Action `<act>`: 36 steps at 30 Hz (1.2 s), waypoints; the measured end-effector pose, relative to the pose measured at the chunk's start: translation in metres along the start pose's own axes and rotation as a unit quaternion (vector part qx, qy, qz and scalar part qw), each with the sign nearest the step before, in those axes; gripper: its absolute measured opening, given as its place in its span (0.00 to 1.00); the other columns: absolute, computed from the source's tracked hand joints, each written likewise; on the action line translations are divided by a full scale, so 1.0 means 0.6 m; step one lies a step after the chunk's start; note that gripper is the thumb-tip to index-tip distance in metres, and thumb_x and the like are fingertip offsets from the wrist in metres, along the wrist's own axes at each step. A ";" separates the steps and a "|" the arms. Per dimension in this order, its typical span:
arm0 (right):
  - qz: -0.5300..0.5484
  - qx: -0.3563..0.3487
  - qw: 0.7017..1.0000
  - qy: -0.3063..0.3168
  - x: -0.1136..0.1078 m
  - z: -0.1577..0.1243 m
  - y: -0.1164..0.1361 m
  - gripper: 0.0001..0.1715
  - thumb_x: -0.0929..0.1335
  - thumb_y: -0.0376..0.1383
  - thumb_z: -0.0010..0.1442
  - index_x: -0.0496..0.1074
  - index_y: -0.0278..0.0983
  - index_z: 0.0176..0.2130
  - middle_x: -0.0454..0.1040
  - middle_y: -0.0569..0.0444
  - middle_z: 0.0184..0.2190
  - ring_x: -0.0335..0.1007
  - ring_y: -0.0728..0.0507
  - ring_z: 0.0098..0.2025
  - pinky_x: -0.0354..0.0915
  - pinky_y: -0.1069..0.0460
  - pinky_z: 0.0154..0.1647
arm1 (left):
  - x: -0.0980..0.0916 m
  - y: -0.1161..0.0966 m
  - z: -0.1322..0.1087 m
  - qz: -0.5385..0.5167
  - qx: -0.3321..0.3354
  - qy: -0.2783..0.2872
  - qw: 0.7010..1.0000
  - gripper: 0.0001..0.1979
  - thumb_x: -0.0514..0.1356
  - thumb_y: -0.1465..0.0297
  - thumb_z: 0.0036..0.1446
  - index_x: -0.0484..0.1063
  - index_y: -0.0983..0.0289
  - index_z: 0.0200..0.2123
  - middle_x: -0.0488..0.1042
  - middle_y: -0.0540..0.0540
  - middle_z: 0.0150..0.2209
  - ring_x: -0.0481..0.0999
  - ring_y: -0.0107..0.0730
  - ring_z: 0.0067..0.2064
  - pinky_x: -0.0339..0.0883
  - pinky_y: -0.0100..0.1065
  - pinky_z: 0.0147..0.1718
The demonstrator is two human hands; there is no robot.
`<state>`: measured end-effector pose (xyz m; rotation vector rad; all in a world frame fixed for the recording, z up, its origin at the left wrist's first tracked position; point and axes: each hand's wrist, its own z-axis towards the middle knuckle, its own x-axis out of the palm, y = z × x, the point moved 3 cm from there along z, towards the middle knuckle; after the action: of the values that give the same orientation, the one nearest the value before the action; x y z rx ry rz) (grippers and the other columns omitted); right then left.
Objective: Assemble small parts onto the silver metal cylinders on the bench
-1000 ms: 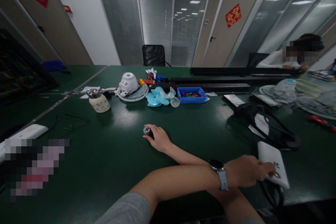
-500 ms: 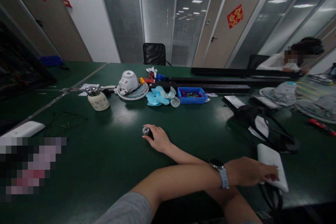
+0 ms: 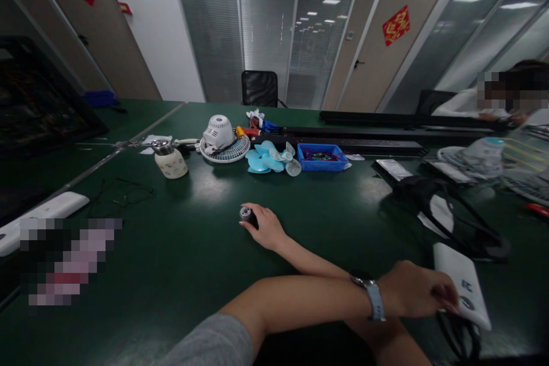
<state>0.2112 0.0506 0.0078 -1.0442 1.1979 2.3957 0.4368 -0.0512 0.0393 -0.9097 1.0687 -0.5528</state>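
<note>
My two forearms cross over the green table. My right hand (image 3: 266, 226), reaching to the left, has its thumb and fingers wrapped round a small dark cylinder with a silvery top (image 3: 246, 214), which stands upright on the table. My left arm, with a watch (image 3: 374, 295) on its wrist, stretches to the right. Its hand (image 3: 418, 289) is closed, fingertips pinched together at the near-left edge of a white power bank (image 3: 461, 283) with a lit display. A black cable (image 3: 461, 334) hangs below those fingertips. What they pinch, if anything, is hidden.
Across the table lie a cream bottle (image 3: 172, 163), a white fan part (image 3: 218, 134), blue fan blades (image 3: 270, 157) and a blue tray (image 3: 323, 164) with wires. A black strapped item (image 3: 454, 217) lies at right. A person (image 3: 463, 102) sits at far right.
The whole view has shifted slightly, moving things rightward. My left fingertips have drawn back from the power bank's face to its edge, uncovering the display. My right hand keeps its hold.
</note>
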 end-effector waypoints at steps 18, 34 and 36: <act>0.013 0.001 1.000 -0.003 0.004 0.001 -0.004 0.25 0.67 0.40 0.60 0.61 0.40 0.56 0.70 0.49 0.52 0.68 0.42 0.51 0.62 0.44 0.51 | 0.004 0.009 0.005 0.035 0.022 -0.019 0.999 0.04 0.54 0.75 0.58 0.68 0.64 0.37 0.77 0.54 0.41 0.75 0.30 0.45 0.65 0.30 0.44; 0.014 0.000 1.000 -0.002 0.002 0.000 -0.003 0.24 0.66 0.40 0.61 0.61 0.39 0.55 0.70 0.49 0.52 0.67 0.41 0.50 0.61 0.45 0.51 | -0.013 0.001 0.006 0.074 0.013 0.017 0.997 0.07 0.51 0.78 0.58 0.66 0.63 0.35 0.73 0.52 0.43 0.71 0.32 0.46 0.62 0.31 0.42; 0.014 0.001 1.000 -0.001 0.002 0.000 -0.003 0.24 0.66 0.40 0.61 0.61 0.39 0.55 0.70 0.49 0.52 0.67 0.41 0.50 0.61 0.45 0.51 | -0.014 0.000 0.008 0.071 0.014 0.014 0.997 0.07 0.51 0.78 0.58 0.66 0.63 0.34 0.73 0.51 0.42 0.71 0.32 0.46 0.62 0.30 0.42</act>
<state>0.2111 0.0516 0.0060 -1.0314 1.2219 2.4168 0.4376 -0.0433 0.0441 -0.7963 1.1376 -0.4630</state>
